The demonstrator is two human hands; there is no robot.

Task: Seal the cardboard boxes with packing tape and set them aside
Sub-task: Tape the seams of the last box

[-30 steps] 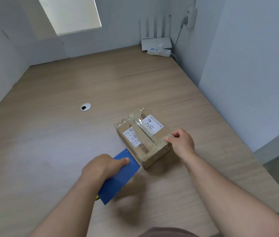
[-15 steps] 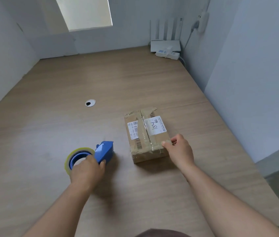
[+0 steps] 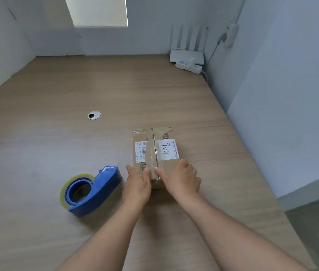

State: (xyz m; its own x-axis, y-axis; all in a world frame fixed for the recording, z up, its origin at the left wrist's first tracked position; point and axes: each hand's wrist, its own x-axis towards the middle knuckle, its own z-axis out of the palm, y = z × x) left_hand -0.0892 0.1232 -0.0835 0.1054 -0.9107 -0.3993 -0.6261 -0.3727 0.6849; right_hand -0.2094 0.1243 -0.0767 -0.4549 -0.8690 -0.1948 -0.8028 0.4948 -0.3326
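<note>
Left hand (image 3: 137, 185), right hand (image 3: 181, 180), seemingly flat, on box (image 3: 164, 153); tape dispenser (image 3: 94, 190) beside

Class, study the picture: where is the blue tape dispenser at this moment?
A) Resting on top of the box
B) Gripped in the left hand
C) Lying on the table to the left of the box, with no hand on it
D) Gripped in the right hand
C: the tape dispenser lies on the table, while the left hand and right hand both rest on the cardboard box.
</note>
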